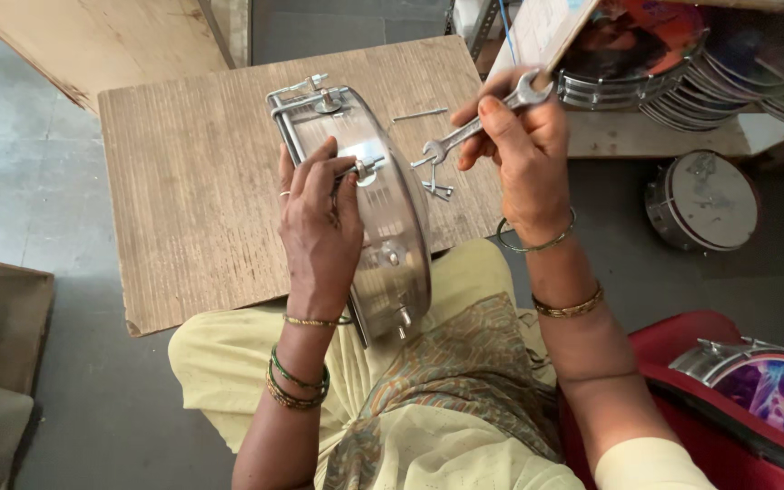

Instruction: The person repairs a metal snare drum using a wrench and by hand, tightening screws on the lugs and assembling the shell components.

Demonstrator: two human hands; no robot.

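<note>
A shiny metal drum shell (392,227) stands on its edge, leaning from a low wooden board (192,172) onto my lap. My left hand (319,227) rests against its side, fingers touching a tension bolt (367,169) on the rim. My right hand (519,150) is raised just right of the drum and grips a double-ended steel spanner (478,127), whose lower jaw points toward the rim. A loose bolt (419,114) and a small metal fitting (437,188) lie on the board beside the drum.
A stack of finished small drums (682,73) sits on a shelf at the upper right. One more drum (705,201) lies on the floor below it. A drum with a colourful head (773,381) rests on a red seat at lower right. A cardboard box (2,327) stands at left.
</note>
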